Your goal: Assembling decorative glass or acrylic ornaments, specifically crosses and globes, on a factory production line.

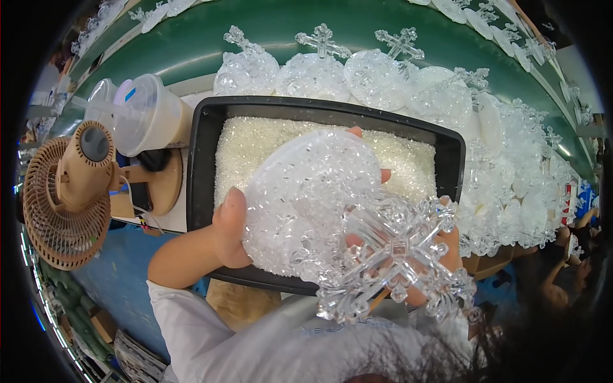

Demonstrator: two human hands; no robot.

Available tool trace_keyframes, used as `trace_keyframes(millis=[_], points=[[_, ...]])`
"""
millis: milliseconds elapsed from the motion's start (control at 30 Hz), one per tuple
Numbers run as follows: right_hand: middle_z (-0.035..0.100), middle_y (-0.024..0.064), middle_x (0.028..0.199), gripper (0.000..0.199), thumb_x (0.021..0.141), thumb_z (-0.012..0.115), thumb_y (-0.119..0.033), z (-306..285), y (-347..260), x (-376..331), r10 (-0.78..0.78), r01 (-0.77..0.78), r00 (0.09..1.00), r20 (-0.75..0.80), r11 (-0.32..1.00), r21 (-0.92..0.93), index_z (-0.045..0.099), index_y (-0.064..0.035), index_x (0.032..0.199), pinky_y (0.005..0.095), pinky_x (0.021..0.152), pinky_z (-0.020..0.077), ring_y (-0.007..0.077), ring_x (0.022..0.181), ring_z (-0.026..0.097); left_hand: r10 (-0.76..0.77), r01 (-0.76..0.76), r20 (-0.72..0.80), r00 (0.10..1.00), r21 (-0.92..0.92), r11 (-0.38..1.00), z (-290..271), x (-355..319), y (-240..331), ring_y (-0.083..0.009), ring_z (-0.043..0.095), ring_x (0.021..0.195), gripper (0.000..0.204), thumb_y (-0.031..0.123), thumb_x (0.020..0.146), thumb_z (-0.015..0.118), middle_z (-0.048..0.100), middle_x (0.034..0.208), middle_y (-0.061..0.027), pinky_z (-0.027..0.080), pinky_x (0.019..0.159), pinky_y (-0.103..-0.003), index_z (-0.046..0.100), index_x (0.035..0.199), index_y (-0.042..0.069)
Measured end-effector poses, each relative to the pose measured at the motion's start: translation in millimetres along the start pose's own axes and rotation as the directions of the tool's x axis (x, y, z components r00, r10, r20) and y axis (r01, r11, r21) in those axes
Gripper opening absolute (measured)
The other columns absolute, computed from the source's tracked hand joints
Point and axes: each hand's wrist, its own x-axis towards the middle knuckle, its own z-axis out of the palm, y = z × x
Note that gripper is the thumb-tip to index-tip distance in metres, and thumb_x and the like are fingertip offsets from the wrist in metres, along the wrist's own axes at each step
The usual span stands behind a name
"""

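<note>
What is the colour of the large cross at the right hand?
The cross is clear and colourless, seen best in the head view.

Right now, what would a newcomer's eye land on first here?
Probably the big clear cross in front, partly covering the right hand, and the white disc gripped by the left hand. Beneath them sits a black tray of sparkling grains. A tan fan stands at far left.

Head-worn and close above, the fisheye view looks down on the black plastic tray (202, 169), facing the far green conveyor belt (185, 59).
</note>
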Motion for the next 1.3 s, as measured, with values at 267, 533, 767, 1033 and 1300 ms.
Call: trace_keyframes(millis=[267, 533, 767, 1033, 1300], points=[[0.065, 0.0065, 0.086, 0.023, 0.069, 0.073, -0.014, -4, -4, -12, 0.206, -0.214, 0.975, 0.080, 0.971, 0.109, 0.068, -0.0017, 0.088, 0.0291, 0.045, 0.0365, 0.0172, 0.053, 0.050, -0.053, 0.053, -0.003, 0.999, 0.094, 0.994, 4, 4, 5, -0.0401, 0.023, 0.146, 0.128, 0.091, 0.069, 0.046, 0.017, 0.158, -0.0285, 0.024, 0.116, -0.052, -0.001, 0.157, 0.011], [0.070, 0.0078, 0.090, 0.029, 0.065, 0.072, -0.021, 2, 6, -18, 0.127, -0.128, 0.992, 0.016, 0.985, 0.112, 0.071, -0.0062, 0.090, 0.0298, 0.049, 0.0418, 0.0183, 0.064, 0.064, -0.040, 0.035, 0.045, 0.998, 0.103, 0.994, 4, 4, -3, -0.0396, 0.021, 0.146, 0.128, 0.092, 0.071, 0.042, 0.012, 0.159, -0.0287, 0.022, 0.116, -0.053, -0.011, 0.156, 0.012], [0.071, 0.0097, 0.092, 0.029, 0.067, 0.074, -0.015, 36, 4, -54, 0.316, -0.340, 0.938, 0.142, 0.918, 0.204, 0.072, -0.0042, 0.094, 0.0329, 0.058, 0.0515, 0.0237, 0.075, 0.070, -0.010, 0.014, -0.034, 0.999, 0.117, 0.993, 4, 2, -2, -0.0306, 0.033, 0.141, 0.120, 0.082, 0.078, 0.048, 0.023, 0.158, -0.0171, 0.030, 0.114, -0.044, -0.005, 0.156, 0.008], [0.069, 0.0123, 0.114, 0.039, 0.068, 0.071, -0.005, 18, -4, -47, 0.456, -0.570, 0.811, 0.367, 0.755, 0.323, 0.070, -0.0032, 0.107, 0.0396, 0.077, 0.0575, 0.0271, 0.099, 0.069, 0.042, -0.034, -0.045, 0.998, 0.170, 0.985, 4, 5, -4, -0.0296, 0.028, 0.144, 0.118, 0.080, 0.079, 0.049, 0.020, 0.159, -0.0158, 0.026, 0.115, -0.044, -0.006, 0.157, 0.009], [0.069, 0.0116, 0.114, 0.036, 0.073, 0.073, -0.009, -3, -1, -20, 0.219, -0.269, 0.855, 0.469, 0.962, 0.040, 0.071, -0.0053, 0.109, 0.0386, 0.081, 0.0562, 0.0251, 0.100, 0.069, 0.076, -0.066, -0.074, 0.994, 0.122, 0.990, 6, 5, -3, -0.0301, 0.029, 0.143, 0.116, 0.076, 0.080, 0.051, 0.023, 0.158, -0.0153, 0.027, 0.116, -0.044, -0.004, 0.157, 0.010]])
